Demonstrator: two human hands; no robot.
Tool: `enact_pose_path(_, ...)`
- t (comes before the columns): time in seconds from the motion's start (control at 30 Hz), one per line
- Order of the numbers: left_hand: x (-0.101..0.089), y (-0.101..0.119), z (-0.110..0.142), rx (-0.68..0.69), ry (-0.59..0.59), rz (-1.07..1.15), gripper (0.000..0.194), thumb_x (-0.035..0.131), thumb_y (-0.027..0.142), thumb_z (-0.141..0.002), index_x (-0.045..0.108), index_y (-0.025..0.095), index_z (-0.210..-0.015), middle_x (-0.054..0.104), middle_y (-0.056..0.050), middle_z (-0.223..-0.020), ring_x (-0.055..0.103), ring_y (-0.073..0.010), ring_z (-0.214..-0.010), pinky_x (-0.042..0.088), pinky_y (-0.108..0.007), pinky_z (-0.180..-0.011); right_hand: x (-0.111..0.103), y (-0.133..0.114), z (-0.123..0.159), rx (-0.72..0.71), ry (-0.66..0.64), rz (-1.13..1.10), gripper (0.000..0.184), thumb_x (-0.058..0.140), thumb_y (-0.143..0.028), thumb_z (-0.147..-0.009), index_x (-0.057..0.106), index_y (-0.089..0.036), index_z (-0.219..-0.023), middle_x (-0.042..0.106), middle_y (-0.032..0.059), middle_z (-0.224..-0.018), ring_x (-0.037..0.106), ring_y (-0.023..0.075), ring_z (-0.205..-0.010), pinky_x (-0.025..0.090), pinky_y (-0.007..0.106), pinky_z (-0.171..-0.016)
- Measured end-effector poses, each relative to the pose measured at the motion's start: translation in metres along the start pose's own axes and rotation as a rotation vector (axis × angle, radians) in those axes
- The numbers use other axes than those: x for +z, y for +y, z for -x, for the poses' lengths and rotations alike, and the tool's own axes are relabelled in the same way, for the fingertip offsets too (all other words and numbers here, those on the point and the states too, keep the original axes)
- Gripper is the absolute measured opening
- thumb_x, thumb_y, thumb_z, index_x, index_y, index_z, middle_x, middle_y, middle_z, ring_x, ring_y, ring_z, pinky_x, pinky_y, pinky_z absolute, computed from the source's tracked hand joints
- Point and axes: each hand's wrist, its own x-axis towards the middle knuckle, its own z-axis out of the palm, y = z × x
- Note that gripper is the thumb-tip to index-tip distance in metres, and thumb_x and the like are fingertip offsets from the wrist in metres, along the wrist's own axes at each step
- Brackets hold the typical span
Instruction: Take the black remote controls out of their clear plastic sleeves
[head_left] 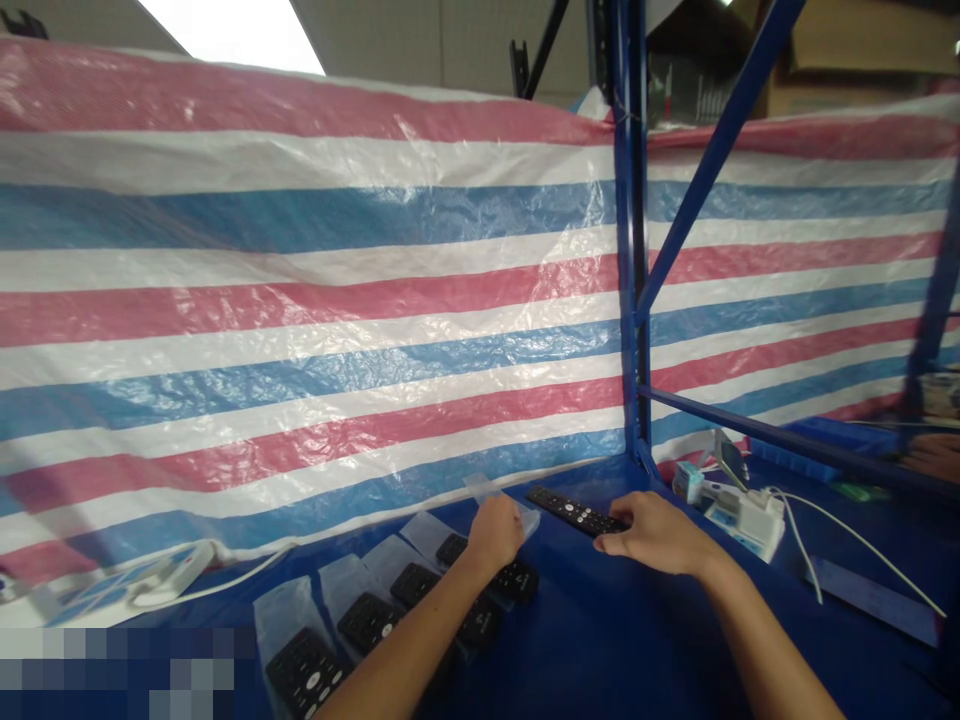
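My right hand grips the near end of a black remote control between thumb and fingers, its button side up. To its left, my left hand is closed on a clear plastic sleeve, which sticks out on both sides of the fist. Below and left of that hand, several black remote controls lie in a row on the blue table. Each is partly inside a frosted plastic sleeve whose empty end points away from me. My left forearm hides parts of the row.
A striped plastic sheet hangs behind the blue table. A blue metal post and crossbar stand at the right. Beyond them are white plugs with cables and a blue tray. A power strip lies at left.
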Motion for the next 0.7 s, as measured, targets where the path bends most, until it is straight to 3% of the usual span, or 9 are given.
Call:
enact_pose_path(0.3,0.000,-0.006,-0.012,-0.043,0.027,0.006,0.018,0.054,0.014,-0.080,0.072,0.012,-0.081,0.071,-0.010,-0.083,0.065,-0.0196,-0.082,0.043,-0.025,-0.072,-0.012,-0.002,0.012,-0.029,-0.207,-0.140,0.020,0.066,-0.036,-0.059,0.059,-0.017,-0.056,0.046,-0.0043,-0.053,0.044,0.0105,-0.054,0.024,0.023,-0.047)
enact_pose_path(0.7,0.003,0.008,0.012,0.036,-0.015,-0.128,0.026,0.043,0.005,-0.083,0.064,0.012,-0.095,0.068,-0.013,-0.098,0.064,-0.0247,-0.092,0.044,-0.032,-0.078,0.005,-0.010,0.004,-0.013,-0.117,0.064,0.021,0.068,-0.039,-0.056,0.060,-0.019,-0.055,0.056,-0.0006,-0.055,0.053,0.0142,-0.056,0.026,0.024,-0.048)
